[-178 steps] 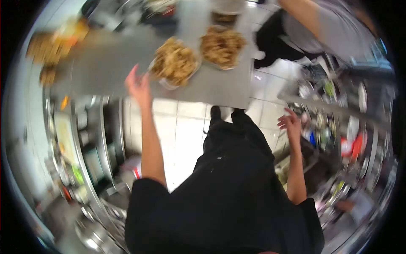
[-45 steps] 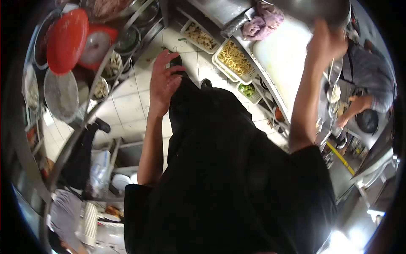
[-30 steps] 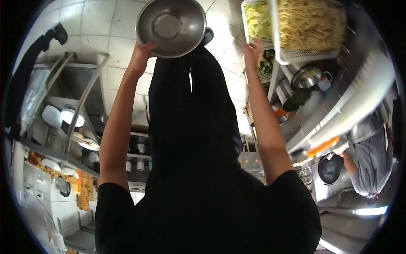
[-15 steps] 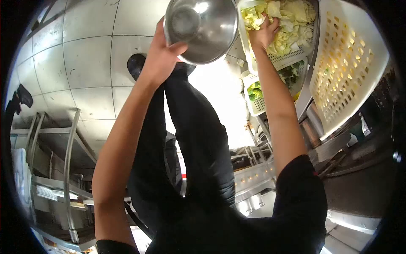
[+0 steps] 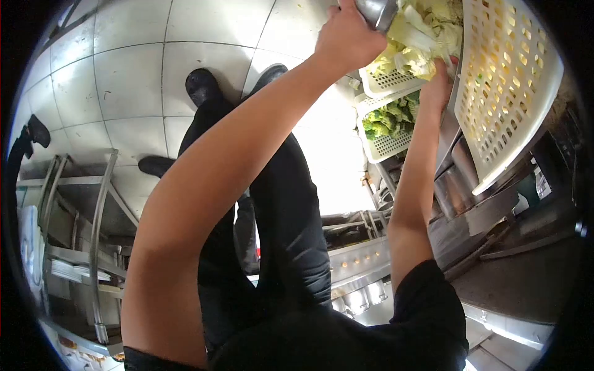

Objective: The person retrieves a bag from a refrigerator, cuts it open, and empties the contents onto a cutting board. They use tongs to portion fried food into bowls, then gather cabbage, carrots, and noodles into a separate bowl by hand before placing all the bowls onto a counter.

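At the top, my left hand (image 5: 349, 36) is wrapped round the rim of a metal bowl (image 5: 375, 11), which is tilted towards the cabbage and partly out of frame. Chopped pale cabbage (image 5: 424, 37) is heaped in a white perforated basket (image 5: 391, 83). At the near right side of the heap, my right hand (image 5: 437, 86) is closed against cabbage leaves, its fingertips partly hidden. A second white basket (image 5: 391, 147) below holds green broccoli-like vegetables (image 5: 388, 119).
A large white perforated basket (image 5: 510, 93) stands tilted at the right. Metal shelving (image 5: 99, 229) with stacked plates (image 5: 68, 270) is at the left. Below the baskets is a metal rack (image 5: 356, 253). Another person's dark shoe (image 5: 38, 131) shows at the far left.
The bowl has swung right and tilted over the cabbage with my left hand on it. My right hand has shifted right and nearer, out of the leaves it was deep in.
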Action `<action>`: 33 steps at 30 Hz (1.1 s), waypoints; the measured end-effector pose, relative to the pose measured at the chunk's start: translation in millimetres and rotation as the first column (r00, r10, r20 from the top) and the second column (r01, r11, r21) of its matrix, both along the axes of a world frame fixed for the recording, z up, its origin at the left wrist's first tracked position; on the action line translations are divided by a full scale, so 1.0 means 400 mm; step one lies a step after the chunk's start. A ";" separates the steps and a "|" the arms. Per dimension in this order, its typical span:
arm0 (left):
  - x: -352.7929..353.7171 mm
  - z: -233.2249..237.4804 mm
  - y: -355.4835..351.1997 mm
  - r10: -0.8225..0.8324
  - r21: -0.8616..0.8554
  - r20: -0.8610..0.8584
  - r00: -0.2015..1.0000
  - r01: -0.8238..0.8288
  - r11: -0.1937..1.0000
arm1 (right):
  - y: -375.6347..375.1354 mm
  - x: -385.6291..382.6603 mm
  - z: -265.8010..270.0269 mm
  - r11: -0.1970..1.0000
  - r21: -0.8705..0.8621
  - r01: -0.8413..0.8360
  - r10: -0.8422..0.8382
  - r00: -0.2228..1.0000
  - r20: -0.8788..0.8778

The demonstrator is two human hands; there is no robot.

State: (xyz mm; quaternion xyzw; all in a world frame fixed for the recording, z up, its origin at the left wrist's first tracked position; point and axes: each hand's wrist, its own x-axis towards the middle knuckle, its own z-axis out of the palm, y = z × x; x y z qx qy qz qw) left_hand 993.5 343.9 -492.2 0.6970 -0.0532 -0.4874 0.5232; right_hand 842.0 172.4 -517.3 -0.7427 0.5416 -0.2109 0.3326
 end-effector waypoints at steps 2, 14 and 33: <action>-0.001 -0.033 -0.032 0.037 -0.047 0.026 0.999 -0.036 0.998 | -0.020 -0.013 -0.010 0.832 0.552 0.059 -0.310 0.875 0.373; -0.009 -0.161 -0.012 0.091 -0.356 -0.485 0.870 -0.291 0.888 | 0.104 -0.066 0.005 0.993 0.114 0.011 -0.022 0.995 0.098; 0.030 -0.021 0.187 -0.025 -0.149 -0.523 0.852 -0.063 0.987 | 0.280 0.112 0.188 0.514 -0.018 -0.857 0.813 0.494 -0.308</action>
